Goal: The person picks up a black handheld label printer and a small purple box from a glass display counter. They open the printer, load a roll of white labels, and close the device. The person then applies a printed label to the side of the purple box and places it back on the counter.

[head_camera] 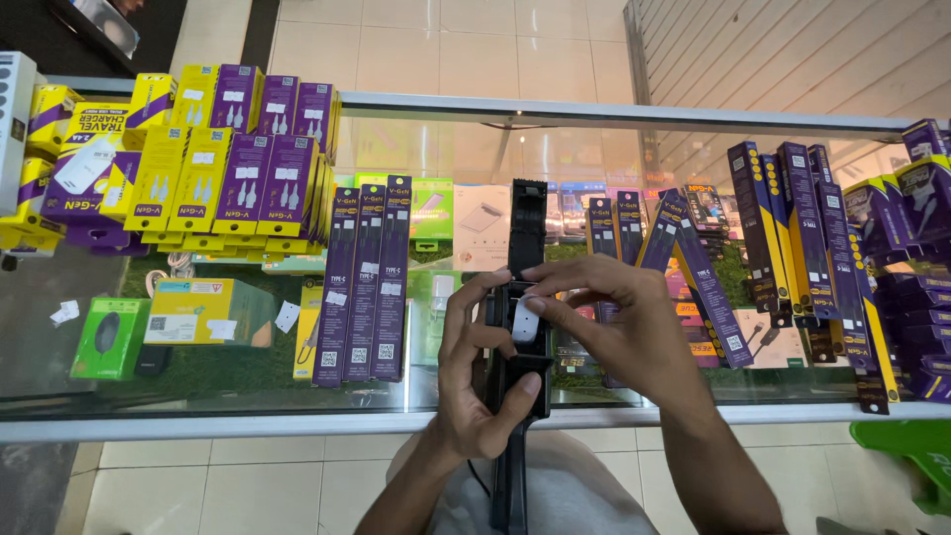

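Observation:
My left hand [477, 372] grips a long narrow black box [527, 223] held upright over the glass counter, thumb pressed on its lower front. My right hand [619, 317] reaches in from the right, its fingertips pinching a small white oval piece [524, 319] seated in the middle of the black box. The box's lower end runs down past the counter edge toward my lap. A thin dark cord hangs below my left wrist.
The glass display counter [297, 426] carries stacks of yellow and purple accessory boxes [228, 163] at left, three slim purple cable boxes [365, 287] beside my left hand, more purple boxes [812, 228] at right. A green box [109, 339] lies inside. A green object [916, 451] sits at lower right.

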